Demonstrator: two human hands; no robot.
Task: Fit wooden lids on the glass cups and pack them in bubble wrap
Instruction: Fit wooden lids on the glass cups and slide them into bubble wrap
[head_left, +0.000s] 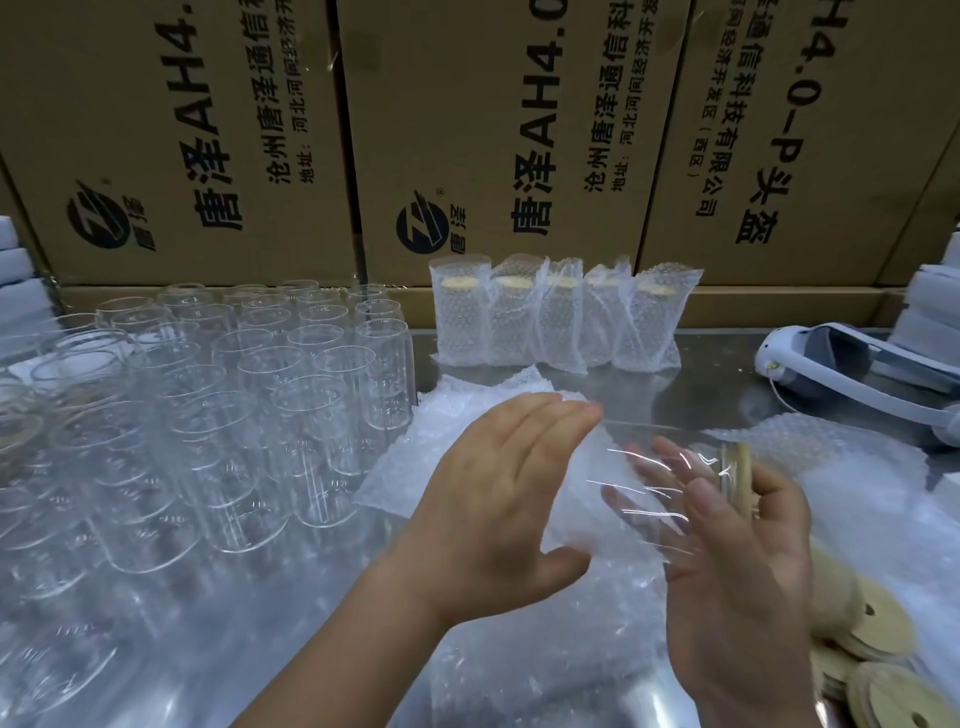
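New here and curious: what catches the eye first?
In the middle, the right hand holds a lidded cup on its side, the left hand open beside it. To the left stands a crowd of bare cups; at the back, five wrapped cups in a row.

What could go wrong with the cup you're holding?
The glass cup lies sideways in the right hand, with the left hand flat and open beside it; it could slip and hit the metal table.
Its wooden lid points sideways and might pop off.
The bare glass cups stand crowded near the left hand; a bump could topple them.
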